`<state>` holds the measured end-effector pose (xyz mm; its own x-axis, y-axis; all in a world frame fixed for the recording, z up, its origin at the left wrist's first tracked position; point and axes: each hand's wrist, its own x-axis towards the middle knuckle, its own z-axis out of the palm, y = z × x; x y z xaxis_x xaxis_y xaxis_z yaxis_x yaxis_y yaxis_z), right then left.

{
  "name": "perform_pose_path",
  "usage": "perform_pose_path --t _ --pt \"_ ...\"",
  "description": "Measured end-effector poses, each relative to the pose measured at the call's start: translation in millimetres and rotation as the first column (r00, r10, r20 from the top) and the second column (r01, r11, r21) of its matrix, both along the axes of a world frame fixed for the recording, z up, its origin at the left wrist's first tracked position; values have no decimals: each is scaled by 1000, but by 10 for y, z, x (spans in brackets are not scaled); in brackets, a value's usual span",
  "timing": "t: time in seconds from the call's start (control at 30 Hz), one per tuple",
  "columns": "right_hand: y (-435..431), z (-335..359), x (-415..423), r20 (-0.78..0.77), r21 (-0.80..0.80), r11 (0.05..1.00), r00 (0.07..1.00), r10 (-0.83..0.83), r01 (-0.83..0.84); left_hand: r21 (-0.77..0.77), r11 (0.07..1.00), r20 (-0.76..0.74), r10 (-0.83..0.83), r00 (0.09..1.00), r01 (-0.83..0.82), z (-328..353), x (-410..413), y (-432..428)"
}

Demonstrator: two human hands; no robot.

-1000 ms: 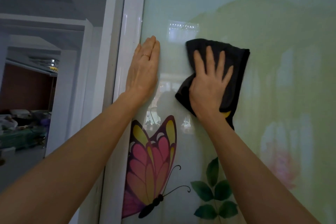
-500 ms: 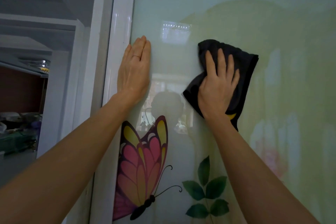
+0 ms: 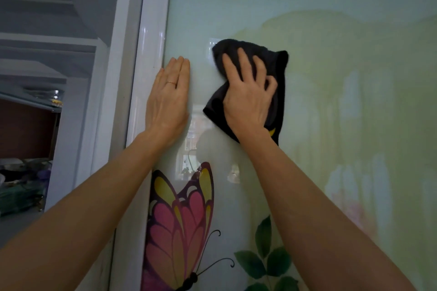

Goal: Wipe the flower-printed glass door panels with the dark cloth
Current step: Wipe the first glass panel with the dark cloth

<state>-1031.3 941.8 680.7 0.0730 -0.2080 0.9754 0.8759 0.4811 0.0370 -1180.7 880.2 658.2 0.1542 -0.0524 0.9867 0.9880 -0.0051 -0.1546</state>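
We've got our right hand (image 3: 248, 101) pressing the dark cloth (image 3: 280, 101) near the glass panel's (image 3: 343, 66) left edge, outer fingers (image 3: 272, 82) hooked into it, left hand (image 3: 168, 104) flat and empty beside (most glass probably left to wipe).

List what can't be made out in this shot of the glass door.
All in the head view:
- Glass panel: the patch under the dark cloth is hidden by the cloth and the right hand.
- Butterfly print: its lower end is cut off by the bottom edge.
- Pale flower print: washed out by reflections.
- Room through the doorway: dim, blurred clutter.
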Motion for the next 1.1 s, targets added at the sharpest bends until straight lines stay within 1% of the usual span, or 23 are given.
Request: perform_pose_path --t 0.07,0.17,0.23,0.3,0.33,0.43,0.53,0.67,0.83,0.9,0.97,1.0,1.03,1.1 --pt "45 17 125 -92 -46 998 995 -39 35 10 1000 -11 10 1000 -10 35 -15 31" --pt "29 -47 109 -147 -87 995 988 -53 41 20 1000 -11 -15 1000 15 82 -19 48" --pt "-28 -86 -29 -90 -59 998 995 -32 26 5 999 -16 -40 999 40 108 -13 50" --pt "-96 -51 -209 47 -24 1000 999 -19 20 -16 997 9 -77 997 77 168 -19 42" --pt "-136 10 -289 102 -32 999 995 -20 24 -18 996 18 -92 996 92 196 -26 25" --pt "-230 270 -365 152 -119 993 988 6 12 -19 996 -13 -91 996 90 244 -39 4" --pt "-195 452 -246 175 -218 975 985 -4 43 -37 994 23 -102 995 103 247 -93 35" --pt "-65 529 93 38 -287 958 999 -17 28 -6 998 6 -62 998 62 232 -70 54" --pt "65 447 368 -35 -310 950 999 -34 21 8 997 17 -71 997 71 218 -24 65" --pt "97 370 297 -60 -296 954 997 -54 34 9 998 22 -69 997 69 216 -12 68" --pt "81 278 148 -86 -211 977 995 -47 28 15 997 19 -78 997 78 218 -9 67" --pt "60 239 69 -63 -170 985 997 -37 26 15 996 9 -87 996 87 225 -1 69" --pt "38 208 -3 -5 -139 990 999 -37 36 7 995 -3 -98 995 98 237 14 72" --pt "-7 188 -89 142 -141 988 989 -37 57 -11 993 -30 -121 992 120 270 57 95"
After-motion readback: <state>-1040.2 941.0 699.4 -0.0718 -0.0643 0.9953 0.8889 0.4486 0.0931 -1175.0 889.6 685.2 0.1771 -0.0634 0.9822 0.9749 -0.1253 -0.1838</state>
